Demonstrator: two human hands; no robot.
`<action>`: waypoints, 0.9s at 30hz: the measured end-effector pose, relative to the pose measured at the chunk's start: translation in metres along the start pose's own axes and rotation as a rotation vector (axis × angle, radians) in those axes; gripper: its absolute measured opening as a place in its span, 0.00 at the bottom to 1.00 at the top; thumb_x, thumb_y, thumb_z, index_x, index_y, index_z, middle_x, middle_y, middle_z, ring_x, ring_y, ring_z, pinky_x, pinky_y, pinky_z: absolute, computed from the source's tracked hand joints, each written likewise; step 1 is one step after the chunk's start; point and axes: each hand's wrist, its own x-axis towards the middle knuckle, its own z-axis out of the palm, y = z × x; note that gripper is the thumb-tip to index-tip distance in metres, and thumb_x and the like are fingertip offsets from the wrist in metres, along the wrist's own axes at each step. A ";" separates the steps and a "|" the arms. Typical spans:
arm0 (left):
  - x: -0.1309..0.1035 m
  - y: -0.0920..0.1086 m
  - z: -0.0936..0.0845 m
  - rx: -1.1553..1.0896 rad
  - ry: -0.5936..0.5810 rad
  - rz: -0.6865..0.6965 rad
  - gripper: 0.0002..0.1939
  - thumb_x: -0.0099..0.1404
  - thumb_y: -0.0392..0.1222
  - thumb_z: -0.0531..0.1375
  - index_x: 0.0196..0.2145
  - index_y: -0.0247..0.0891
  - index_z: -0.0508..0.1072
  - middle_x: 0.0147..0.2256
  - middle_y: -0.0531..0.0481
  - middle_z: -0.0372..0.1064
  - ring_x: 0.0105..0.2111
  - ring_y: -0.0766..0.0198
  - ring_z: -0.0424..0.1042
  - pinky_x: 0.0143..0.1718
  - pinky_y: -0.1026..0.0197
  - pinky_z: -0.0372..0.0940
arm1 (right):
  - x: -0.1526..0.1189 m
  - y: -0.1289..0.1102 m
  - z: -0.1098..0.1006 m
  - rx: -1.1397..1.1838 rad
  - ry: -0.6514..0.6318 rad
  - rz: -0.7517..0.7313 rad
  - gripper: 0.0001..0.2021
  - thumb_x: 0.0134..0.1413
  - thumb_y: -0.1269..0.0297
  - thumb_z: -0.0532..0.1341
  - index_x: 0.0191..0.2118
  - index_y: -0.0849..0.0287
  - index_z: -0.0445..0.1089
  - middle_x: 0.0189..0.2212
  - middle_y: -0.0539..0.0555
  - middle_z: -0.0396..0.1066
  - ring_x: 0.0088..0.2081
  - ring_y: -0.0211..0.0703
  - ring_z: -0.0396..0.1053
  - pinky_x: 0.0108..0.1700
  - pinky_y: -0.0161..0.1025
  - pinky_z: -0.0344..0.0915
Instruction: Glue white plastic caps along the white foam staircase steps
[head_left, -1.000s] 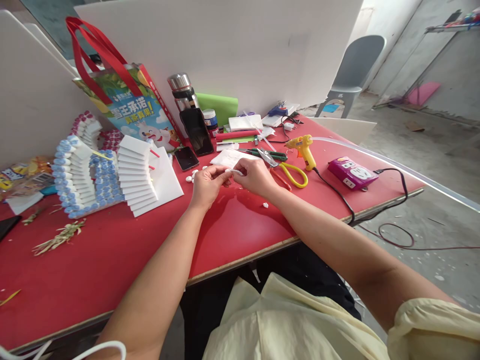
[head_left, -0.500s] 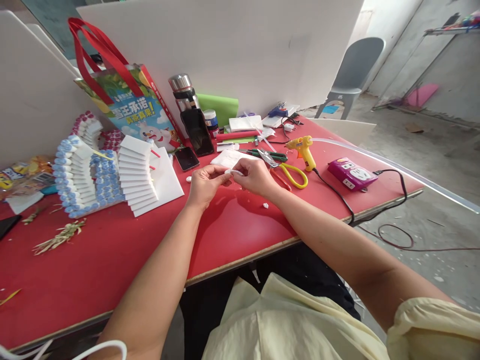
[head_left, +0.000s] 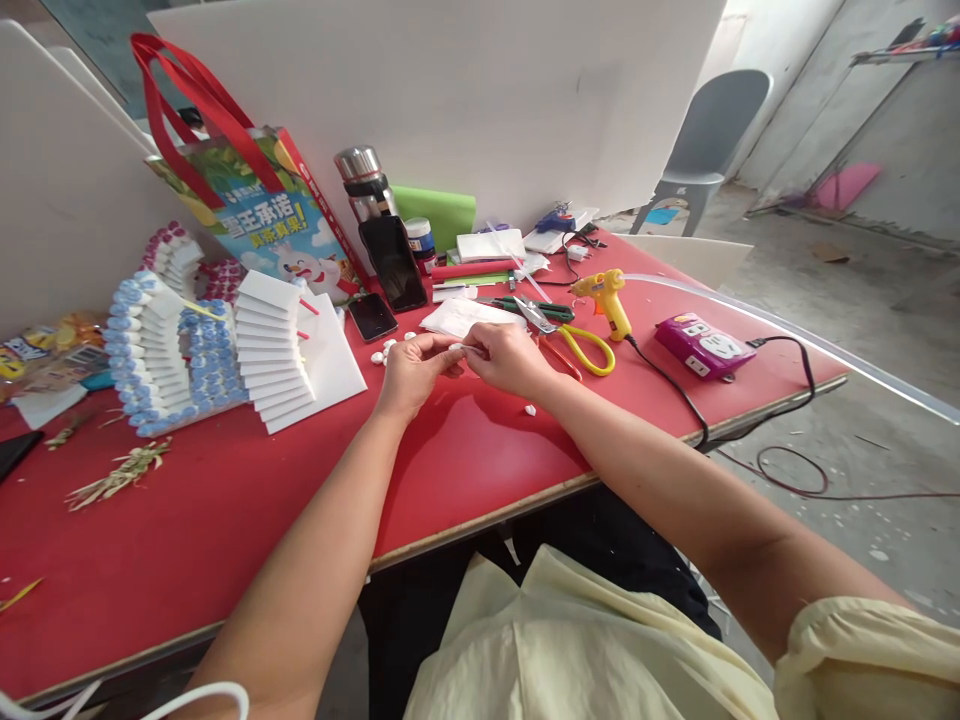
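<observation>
Both hands meet over the red table [head_left: 465,480], fingertips almost touching. My left hand [head_left: 412,375] is closed in a pinch on a small white strip [head_left: 457,347], perhaps paper. My right hand [head_left: 506,355] pinches the other end of the same strip, most of which the fingers cover. Beside my left hand lie several small white curled pieces [head_left: 379,357]. Another white bit [head_left: 530,410] rests below my right hand. Just behind the hands is a stack of white sheets [head_left: 469,317].
To the right lie scissors [head_left: 585,350] with yellow and orange handles, a yellow glue gun [head_left: 604,295] and a purple power socket [head_left: 703,347]. Leftward stand a fanned white stack [head_left: 274,350] and a blue-and-white folded piece [head_left: 142,350]. A phone [head_left: 373,317], flask [head_left: 364,185] and bag [head_left: 277,215] are behind.
Less of the white strip shows between my fingers, and my right hand has turned slightly. More of the small white pieces beside my left hand are visible.
</observation>
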 end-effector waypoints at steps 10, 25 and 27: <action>0.002 -0.005 -0.002 -0.029 0.019 0.002 0.20 0.50 0.52 0.75 0.35 0.35 0.83 0.28 0.48 0.77 0.27 0.63 0.74 0.33 0.59 0.72 | 0.003 -0.006 -0.002 0.193 -0.072 0.140 0.08 0.62 0.65 0.57 0.34 0.61 0.71 0.30 0.57 0.76 0.28 0.43 0.72 0.29 0.36 0.61; 0.006 -0.005 -0.012 0.113 -0.112 0.230 0.13 0.57 0.46 0.71 0.39 0.39 0.83 0.37 0.47 0.75 0.29 0.65 0.71 0.33 0.61 0.68 | 0.010 0.001 -0.017 1.367 -0.474 0.881 0.11 0.67 0.62 0.59 0.35 0.64 0.70 0.20 0.49 0.66 0.17 0.30 0.61 0.17 0.27 0.60; 0.005 -0.005 -0.011 0.104 -0.117 0.227 0.13 0.57 0.47 0.71 0.39 0.39 0.83 0.37 0.47 0.75 0.29 0.65 0.71 0.33 0.61 0.68 | 0.011 0.003 -0.018 1.420 -0.509 0.883 0.11 0.68 0.61 0.59 0.36 0.63 0.69 0.20 0.48 0.65 0.17 0.30 0.61 0.17 0.26 0.59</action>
